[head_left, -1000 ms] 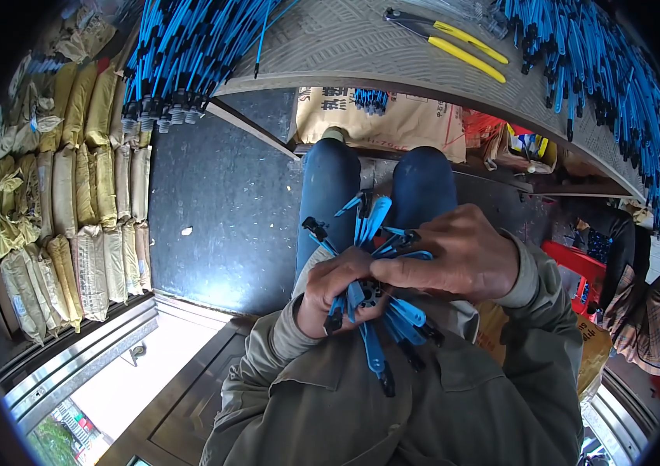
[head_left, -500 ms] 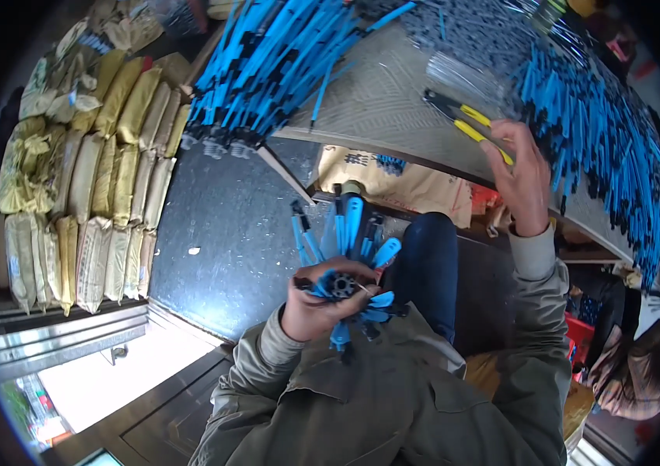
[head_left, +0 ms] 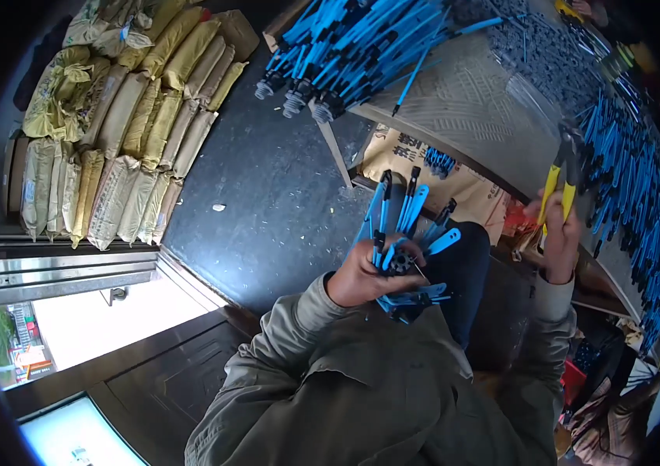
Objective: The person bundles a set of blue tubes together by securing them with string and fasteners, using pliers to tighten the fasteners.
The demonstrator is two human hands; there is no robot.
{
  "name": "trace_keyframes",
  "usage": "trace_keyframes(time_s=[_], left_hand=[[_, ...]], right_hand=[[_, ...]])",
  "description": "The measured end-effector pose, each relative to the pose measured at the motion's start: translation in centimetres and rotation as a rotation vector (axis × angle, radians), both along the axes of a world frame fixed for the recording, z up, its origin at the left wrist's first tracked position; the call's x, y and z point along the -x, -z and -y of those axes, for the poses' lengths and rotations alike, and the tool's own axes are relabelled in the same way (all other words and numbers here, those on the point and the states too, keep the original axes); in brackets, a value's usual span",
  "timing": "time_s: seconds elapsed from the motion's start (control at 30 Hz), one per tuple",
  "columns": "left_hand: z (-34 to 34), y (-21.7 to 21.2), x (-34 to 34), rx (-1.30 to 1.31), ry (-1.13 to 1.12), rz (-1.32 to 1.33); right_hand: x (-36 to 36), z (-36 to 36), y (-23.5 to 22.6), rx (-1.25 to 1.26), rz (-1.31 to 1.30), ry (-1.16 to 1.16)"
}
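Observation:
My left hand [head_left: 357,278], in front of my lap, is wrapped round a round black hub [head_left: 401,264] with holes in its face. Blue strips [head_left: 445,241] with black joints fan out around the hub; some of them hang below the fingers. A thin wire-like piece stands out by my left thumb. My right hand [head_left: 561,242], off to the right by the table edge, grips yellow-handled pliers [head_left: 551,185]. Their dark jaws point away from me and look blurred, so how far they are apart does not show.
The table [head_left: 470,105] carries a pile of blue strips with black hubs [head_left: 361,50], many small grey parts [head_left: 543,58] and a long heap of blue strips [head_left: 633,186]. Stacked sacks [head_left: 132,116] stand at left on the dark floor [head_left: 260,186]. Another person sits at lower right.
My right hand has picked the pliers up off the table and turned them upright. My left hand still holds the hub. The whole view has shifted.

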State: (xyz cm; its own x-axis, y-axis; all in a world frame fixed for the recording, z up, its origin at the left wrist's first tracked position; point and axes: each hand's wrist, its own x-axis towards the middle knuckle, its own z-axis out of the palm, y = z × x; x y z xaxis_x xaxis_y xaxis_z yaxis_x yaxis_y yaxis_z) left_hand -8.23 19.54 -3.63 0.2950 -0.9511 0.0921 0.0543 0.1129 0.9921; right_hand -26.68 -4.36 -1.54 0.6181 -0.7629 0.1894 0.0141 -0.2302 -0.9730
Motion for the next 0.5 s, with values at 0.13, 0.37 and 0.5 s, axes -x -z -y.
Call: trace_keyframes(time_s=[0.13,0.37,0.5], left_hand=[[-0.9,-0.9,0.1,-0.041,0.026,0.005],[-0.8,-0.8,0.5,-0.075,0.120,0.168],[-1.2,-0.7,0.7,-0.081,0.112,0.158]], right_hand=[[0.1,-8.7,-3.2,0.348,-0.336,-0.255],[0.9,-8.3,-2.3,1.482,-0.549,0.081],[0.6,-8.1,-2.2,1.851,-0.529,0.195]])
